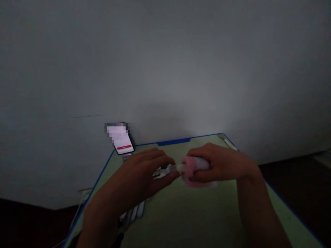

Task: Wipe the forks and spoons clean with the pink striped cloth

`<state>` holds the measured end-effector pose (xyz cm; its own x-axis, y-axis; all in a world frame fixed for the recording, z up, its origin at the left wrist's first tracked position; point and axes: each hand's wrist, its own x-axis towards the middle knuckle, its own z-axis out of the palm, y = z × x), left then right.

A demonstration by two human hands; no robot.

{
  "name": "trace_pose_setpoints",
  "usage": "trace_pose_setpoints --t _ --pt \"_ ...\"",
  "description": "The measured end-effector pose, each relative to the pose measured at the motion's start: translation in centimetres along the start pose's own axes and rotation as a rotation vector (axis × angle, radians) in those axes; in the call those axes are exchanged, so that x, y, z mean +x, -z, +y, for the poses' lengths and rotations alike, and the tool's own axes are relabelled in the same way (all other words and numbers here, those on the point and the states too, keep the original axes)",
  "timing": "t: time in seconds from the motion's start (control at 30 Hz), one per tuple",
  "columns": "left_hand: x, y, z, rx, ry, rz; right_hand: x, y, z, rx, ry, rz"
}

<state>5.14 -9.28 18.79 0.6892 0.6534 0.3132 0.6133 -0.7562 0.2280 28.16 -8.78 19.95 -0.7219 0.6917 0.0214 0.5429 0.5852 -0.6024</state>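
My left hand is closed in a pinch on the shiny metal end of a utensil, which looks like a spoon or fork. My right hand is wrapped around a pink cloth that covers the utensil's pale handle. Both hands hover over the middle of a light green table with a blue edge. The room is dim.
A phone with a lit screen leans against the wall at the table's far left corner. Several pieces of white-handled cutlery lie on the table under my left forearm. A grey wall stands close behind.
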Motion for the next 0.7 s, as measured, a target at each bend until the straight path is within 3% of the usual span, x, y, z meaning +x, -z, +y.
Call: trace_pose_setpoints --t 0.17,0.4,0.7 --pt "0.2 0.1 -0.3 -0.004 -0.093 0.146 -0.4 0.1 -0.5 0.03 0.004 -0.002" --pt "0.2 0.1 -0.4 -0.102 -0.024 -0.086 0.5 -0.6 -0.3 0.027 -0.028 -0.127" --pt "1.0 -0.5 -1.0 -0.069 0.01 -0.096 1.1 -1.3 0.6 -0.076 -0.078 -0.026"
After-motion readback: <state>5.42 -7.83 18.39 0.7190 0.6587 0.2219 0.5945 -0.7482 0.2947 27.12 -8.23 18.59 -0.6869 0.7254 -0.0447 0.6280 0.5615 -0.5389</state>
